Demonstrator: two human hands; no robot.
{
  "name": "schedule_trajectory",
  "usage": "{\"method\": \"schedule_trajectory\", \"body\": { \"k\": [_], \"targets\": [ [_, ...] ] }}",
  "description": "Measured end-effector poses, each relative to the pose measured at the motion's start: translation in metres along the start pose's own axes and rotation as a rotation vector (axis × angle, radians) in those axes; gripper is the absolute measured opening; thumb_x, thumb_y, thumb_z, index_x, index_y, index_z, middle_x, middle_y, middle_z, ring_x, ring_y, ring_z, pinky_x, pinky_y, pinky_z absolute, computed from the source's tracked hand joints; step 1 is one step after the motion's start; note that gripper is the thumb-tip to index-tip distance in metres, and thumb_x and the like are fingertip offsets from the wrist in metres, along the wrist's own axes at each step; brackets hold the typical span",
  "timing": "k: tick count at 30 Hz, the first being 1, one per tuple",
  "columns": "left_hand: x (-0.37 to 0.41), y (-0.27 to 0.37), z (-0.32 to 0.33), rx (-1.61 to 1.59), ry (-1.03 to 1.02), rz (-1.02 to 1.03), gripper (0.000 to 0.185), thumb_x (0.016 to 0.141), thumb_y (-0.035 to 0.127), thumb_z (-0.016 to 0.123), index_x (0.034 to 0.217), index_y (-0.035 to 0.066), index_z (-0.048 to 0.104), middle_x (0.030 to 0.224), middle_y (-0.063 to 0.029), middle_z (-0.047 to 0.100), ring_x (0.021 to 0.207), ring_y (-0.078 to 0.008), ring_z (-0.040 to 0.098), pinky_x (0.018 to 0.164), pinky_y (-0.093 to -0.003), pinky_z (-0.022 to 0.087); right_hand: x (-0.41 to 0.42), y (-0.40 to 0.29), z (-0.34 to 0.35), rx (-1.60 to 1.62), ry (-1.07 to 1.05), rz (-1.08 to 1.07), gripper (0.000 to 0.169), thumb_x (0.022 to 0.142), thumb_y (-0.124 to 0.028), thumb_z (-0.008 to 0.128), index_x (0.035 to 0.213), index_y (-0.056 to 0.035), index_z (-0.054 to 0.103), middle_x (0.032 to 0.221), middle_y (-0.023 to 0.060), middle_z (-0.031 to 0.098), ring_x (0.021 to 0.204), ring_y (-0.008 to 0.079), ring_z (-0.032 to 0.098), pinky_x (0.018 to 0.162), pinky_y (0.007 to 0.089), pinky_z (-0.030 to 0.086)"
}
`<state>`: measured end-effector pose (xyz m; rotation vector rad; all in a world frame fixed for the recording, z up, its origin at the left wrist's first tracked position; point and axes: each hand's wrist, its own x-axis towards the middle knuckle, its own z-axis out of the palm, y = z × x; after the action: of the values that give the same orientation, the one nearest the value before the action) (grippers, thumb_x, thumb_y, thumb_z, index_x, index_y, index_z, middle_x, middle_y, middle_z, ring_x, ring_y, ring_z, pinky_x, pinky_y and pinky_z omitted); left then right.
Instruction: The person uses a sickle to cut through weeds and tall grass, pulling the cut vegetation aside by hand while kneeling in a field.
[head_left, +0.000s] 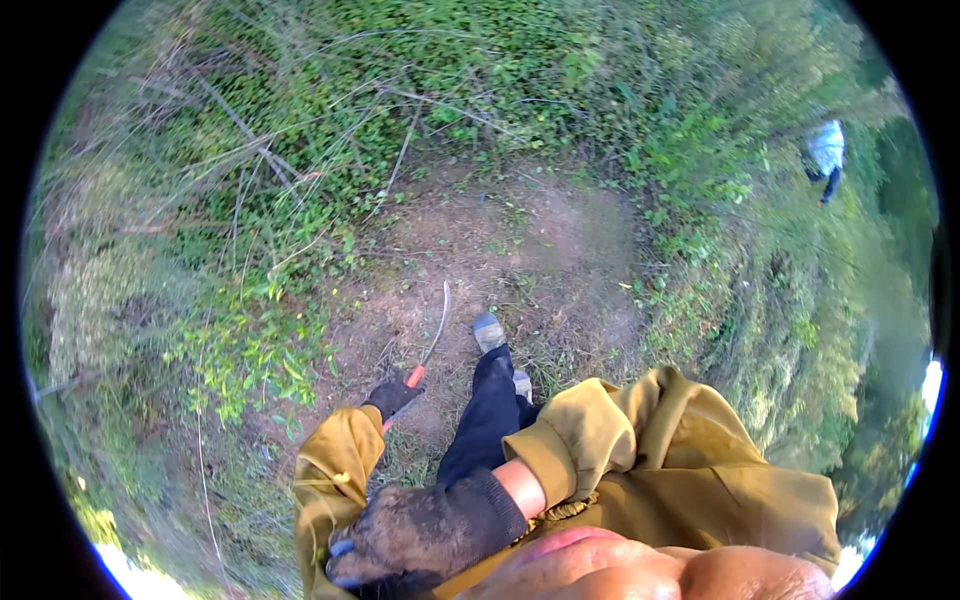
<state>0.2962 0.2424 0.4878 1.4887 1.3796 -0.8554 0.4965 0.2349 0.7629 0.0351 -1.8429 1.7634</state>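
Note:
My left hand (393, 396), in a dark glove, grips the orange handle (415, 376) of a hand tool. Its long, thin curved blade (439, 326) points forward over bare soil; whether it is a saw or a sickle is hard to tell. Across my chest lies my right hand (435, 525), in a soiled dark glove with bluish fingertips. It rests against the mustard-yellow left sleeve (330, 480), and its curled fingers are partly hidden, so any grip on the cloth cannot be made out.
Dirt ground (525, 225) stretches ahead of my shoe (489, 332). Green undergrowth (465, 67) borders it, with dry branches (255, 142) at left. A leafy shrub (277, 360) grows beside my left arm. Another person (826, 150) in a light top is among the bushes at far right.

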Motion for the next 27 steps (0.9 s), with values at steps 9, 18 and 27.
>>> {"method": "schedule_trajectory", "body": {
  "k": [9, 18, 27],
  "targets": [
    [0.070, -0.007, 0.010, 0.044, 0.231, 0.165, 0.066, 0.078, 0.061, 0.051, 0.112, 0.004, 0.059, 0.106, -0.0205, 0.062, 0.099, -0.0367, 0.059, 0.082, -0.0438, 0.046, -0.015, -0.047, -0.051, 0.155, -0.028, -0.117, 0.029, 0.086, -0.024, 0.054, 0.110, -0.0085, 0.052, 0.088, 0.0117, 0.057, 0.080, 0.0296, 0.057, 0.067, 0.0405, 0.046],
    [0.050, 0.086, -0.132, 0.200, 0.247, 0.133, 0.057, 0.076, 0.055, 0.058, 0.105, 0.007, 0.059, 0.096, -0.0231, 0.062, 0.094, -0.0389, 0.059, 0.080, -0.0459, 0.047, -0.040, -0.088, -0.063, 0.086, 0.069, -0.171, 0.027, 0.086, -0.025, 0.055, 0.107, -0.0073, 0.054, 0.087, 0.0114, 0.058, 0.079, 0.0281, 0.058, 0.068, 0.0397, 0.046],
    [0.056, 0.180, -0.115, 0.037, 0.197, 0.188, 0.050, 0.078, 0.049, 0.060, 0.102, 0.005, 0.060, 0.093, -0.0213, 0.062, 0.090, -0.0382, 0.059, 0.076, -0.0453, 0.045, -0.127, -0.128, -0.102, 0.060, 0.141, -0.167, 0.026, 0.086, -0.026, 0.056, 0.104, -0.0061, 0.056, 0.085, 0.0111, 0.058, 0.078, 0.0267, 0.058, 0.069, 0.0389, 0.046]
  ]
}}
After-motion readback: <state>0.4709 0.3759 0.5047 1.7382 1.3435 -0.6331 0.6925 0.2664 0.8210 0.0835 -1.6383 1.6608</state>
